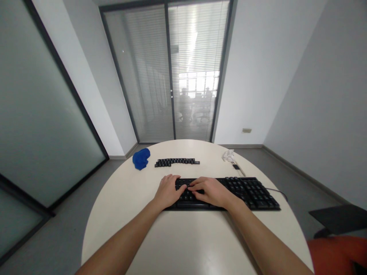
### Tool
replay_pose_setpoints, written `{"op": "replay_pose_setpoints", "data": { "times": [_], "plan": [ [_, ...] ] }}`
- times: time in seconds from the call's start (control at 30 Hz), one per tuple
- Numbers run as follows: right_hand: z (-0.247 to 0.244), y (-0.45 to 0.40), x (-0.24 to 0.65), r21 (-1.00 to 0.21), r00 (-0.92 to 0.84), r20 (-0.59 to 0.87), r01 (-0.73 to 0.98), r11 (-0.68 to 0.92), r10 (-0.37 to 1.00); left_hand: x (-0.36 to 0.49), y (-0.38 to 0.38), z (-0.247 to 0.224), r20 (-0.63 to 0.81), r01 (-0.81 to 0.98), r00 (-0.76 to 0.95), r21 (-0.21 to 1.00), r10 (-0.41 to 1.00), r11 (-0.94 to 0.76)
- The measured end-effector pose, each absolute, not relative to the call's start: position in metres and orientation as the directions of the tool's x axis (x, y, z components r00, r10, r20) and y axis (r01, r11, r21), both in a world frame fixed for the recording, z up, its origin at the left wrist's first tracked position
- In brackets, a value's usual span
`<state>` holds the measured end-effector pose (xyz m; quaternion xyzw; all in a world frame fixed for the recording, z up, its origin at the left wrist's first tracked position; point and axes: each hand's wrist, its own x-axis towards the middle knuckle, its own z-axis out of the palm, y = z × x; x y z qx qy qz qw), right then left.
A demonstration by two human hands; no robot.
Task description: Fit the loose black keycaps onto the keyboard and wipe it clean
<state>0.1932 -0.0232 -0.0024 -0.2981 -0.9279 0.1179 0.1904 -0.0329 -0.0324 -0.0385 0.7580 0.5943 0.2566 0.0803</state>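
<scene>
A black keyboard (260, 194) lies across the round table, with bare patches in its left half where no keycaps show. My left hand (168, 191) rests over its left end, fingers at the far edge and thumb reaching in over the keys. My right hand (212, 191) is above the middle of the board, thumb and fingertips drawn together close to the left thumb. Whatever is between those fingertips is too small to make out. Behind the board, loose black keycaps (179, 161) are set out in uneven rows.
On the pale round table (114, 214), a blue cloth (141, 158) lies at the back left. A crumpled white tissue (228, 155) and a thin light-coloured stick (239, 168) are at the back right. The keyboard's cable (279, 191) runs off the right edge, near an orange chair (338, 254).
</scene>
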Motion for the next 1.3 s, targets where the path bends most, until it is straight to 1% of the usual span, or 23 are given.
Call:
{"op": "replay_pose_setpoints", "data": {
  "times": [0.3,0.47,0.6,0.77,0.87,1.0,1.07,1.17,1.3],
  "plan": [
    [-0.002,-0.023,0.191,-0.285,-0.765,0.293,0.503,0.816,0.573,-0.028,-0.029,-0.032,0.232,0.885,0.080,0.431,0.969,-0.176],
    [0.000,-0.023,0.187,-0.266,-0.763,0.301,0.509,0.819,0.572,-0.026,-0.029,-0.028,0.203,0.890,0.090,0.424,0.975,-0.170],
    [-0.002,-0.023,0.185,-0.256,-0.756,0.302,0.523,0.813,0.581,-0.025,-0.030,-0.026,0.198,0.902,0.098,0.395,0.975,-0.171],
    [-0.004,-0.023,0.186,-0.280,-0.751,0.308,0.515,0.810,0.584,-0.026,-0.032,-0.027,0.205,0.908,0.122,0.372,0.971,-0.193],
    [-0.004,-0.024,0.187,-0.289,-0.744,0.309,0.520,0.804,0.593,-0.028,-0.032,-0.030,0.227,0.901,0.140,0.376,0.964,-0.219],
    [-0.003,-0.025,0.187,-0.296,-0.743,0.307,0.519,0.802,0.594,-0.036,-0.024,-0.032,0.265,0.867,0.115,0.443,0.957,-0.227],
    [-0.002,-0.026,0.187,-0.302,-0.741,0.306,0.519,0.799,0.597,-0.044,-0.015,-0.033,0.313,0.855,0.097,0.460,0.945,-0.240],
    [-0.001,-0.027,0.188,-0.314,-0.727,0.305,0.533,0.785,0.615,-0.060,0.002,-0.035,0.391,0.865,0.121,0.409,0.913,-0.289],
    [-0.002,-0.027,0.190,-0.327,-0.709,0.307,0.548,0.770,0.635,-0.079,0.021,-0.036,0.412,0.885,0.132,0.360,0.902,-0.294]
  ]
}}
